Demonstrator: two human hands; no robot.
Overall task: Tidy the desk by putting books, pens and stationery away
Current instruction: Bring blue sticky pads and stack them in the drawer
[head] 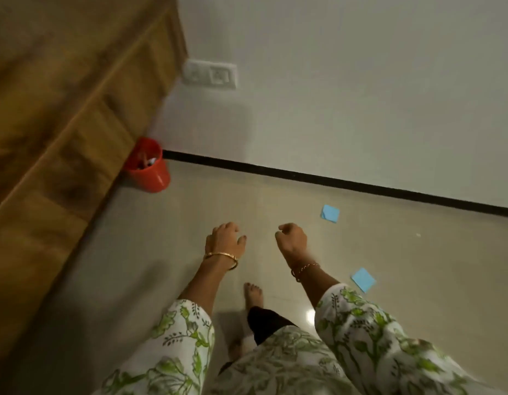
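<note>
Two blue sticky notes lie on the tiled floor: one [330,213] near the wall's black skirting, the other [363,279] closer to me on the right. My left hand [224,240] hangs over the floor with loosely curled fingers and holds nothing. My right hand [292,238] hangs beside it, fingers curled loosely, also holding nothing. Both hands are apart from the notes. A red bin [150,169] with scraps inside stands on the floor at the corner of the wooden furniture.
A wooden cabinet side [61,115] fills the left. The white wall [361,95] carries a switch plate [209,74]. My bare foot [254,295] stands on the floor below my hands. The view is blurred.
</note>
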